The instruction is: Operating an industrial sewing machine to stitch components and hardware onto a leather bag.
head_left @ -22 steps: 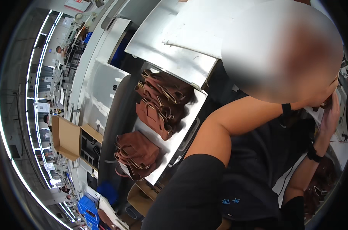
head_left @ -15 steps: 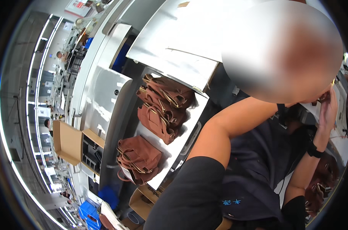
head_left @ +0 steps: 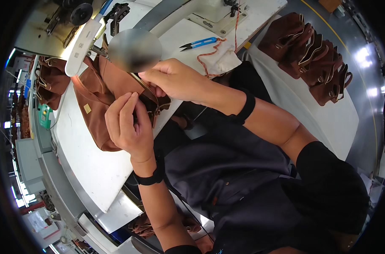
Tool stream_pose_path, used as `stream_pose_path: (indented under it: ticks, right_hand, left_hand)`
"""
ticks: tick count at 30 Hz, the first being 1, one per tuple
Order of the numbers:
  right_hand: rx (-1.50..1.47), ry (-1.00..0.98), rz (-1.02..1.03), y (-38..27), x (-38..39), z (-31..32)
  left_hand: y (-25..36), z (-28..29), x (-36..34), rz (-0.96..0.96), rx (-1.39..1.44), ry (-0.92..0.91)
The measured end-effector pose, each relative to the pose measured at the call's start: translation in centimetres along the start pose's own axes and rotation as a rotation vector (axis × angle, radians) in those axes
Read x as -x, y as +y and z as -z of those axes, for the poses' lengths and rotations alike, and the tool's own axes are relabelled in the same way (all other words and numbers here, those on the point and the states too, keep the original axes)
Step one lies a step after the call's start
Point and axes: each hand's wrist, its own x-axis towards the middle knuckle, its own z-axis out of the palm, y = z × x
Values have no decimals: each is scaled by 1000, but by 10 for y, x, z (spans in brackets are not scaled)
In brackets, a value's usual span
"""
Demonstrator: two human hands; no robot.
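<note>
A brown leather bag [head_left: 95,114] with a metal zipper [head_left: 142,86] lies on the white sewing table [head_left: 95,173], pushed under the sewing machine [head_left: 84,29]. My left hand [head_left: 129,122] pinches the bag's edge beside the zipper end, fingers closed on the leather. From the right, my right hand [head_left: 175,78] grips the same zipper edge a little higher. Both wrists wear black bands. A blurred patch hides part of the bag's top.
Blue thread snips [head_left: 201,42] and an orange cord [head_left: 209,59] lie on the machine bed. Several finished brown bags [head_left: 315,51] are stacked on a white surface at upper right. More brown bags [head_left: 50,80] hang at far left, another [head_left: 146,226] sits below the table.
The view has swung from the stacked bags at the side down onto the sewing table. Both hands, raised near the head before, now hold the brown bag at the machine.
</note>
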Motion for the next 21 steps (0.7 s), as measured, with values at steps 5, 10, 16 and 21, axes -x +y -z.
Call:
stream_pose_path:
  ticks: [5, 10, 16, 21]
  right_hand:
    - [-91, -24, -8, 5, 0, 2]
    - [9, -81, 61, 5, 2, -1]
    - [-131, -83, 128, 19, 9, -16]
    - [-259, 92, 240, 27, 16, -39]
  left_hand:
    - [1, 0, 0, 4, 1, -2]
    - [1, 6, 0, 7, -27, -9]
    - [4, 9, 0, 1, -39, -60]
    - [16, 16, -25, 129, -73, -223]
